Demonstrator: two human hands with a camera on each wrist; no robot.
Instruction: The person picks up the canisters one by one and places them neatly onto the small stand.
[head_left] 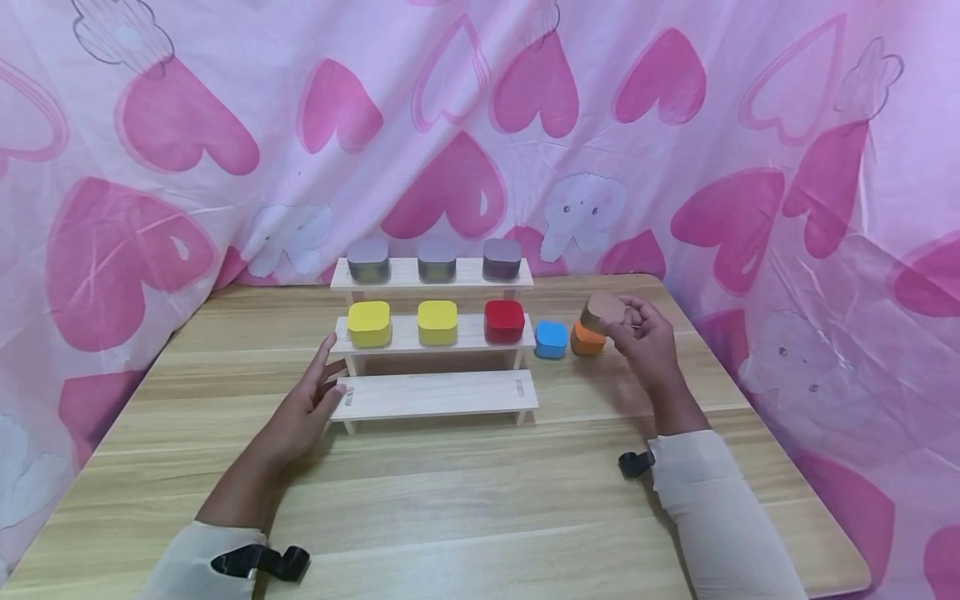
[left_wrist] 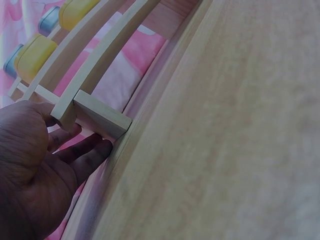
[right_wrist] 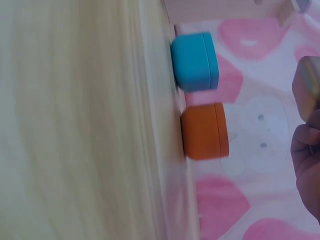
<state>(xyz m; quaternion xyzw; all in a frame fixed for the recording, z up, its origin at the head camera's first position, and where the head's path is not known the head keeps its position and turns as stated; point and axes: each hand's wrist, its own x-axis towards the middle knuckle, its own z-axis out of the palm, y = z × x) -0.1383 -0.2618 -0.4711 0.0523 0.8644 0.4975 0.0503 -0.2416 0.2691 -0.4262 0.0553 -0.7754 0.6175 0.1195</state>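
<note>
My right hand [head_left: 645, 340] pinches a small brown rounded-square box [head_left: 602, 310] between thumb and fingers, raised over an orange box [head_left: 587, 340]. In the right wrist view the held box [right_wrist: 306, 87] is cut off by the frame edge, apart from the orange box [right_wrist: 204, 131]. A blue box [head_left: 551, 340] sits left of the orange one. My left hand [head_left: 303, 408] holds the left end of a three-step wooden stand [head_left: 435, 394] at its lowest step. Seen from the left wrist, fingers [left_wrist: 92, 152] curl below the board end, beside the stand's leg.
Two yellow boxes [head_left: 437, 322] and a red box [head_left: 504, 322] stand on the middle step. Several grey-topped boxes [head_left: 437, 260] line the top step. A heart-patterned pink cloth [head_left: 450, 183] hangs behind the wooden table [head_left: 450, 500].
</note>
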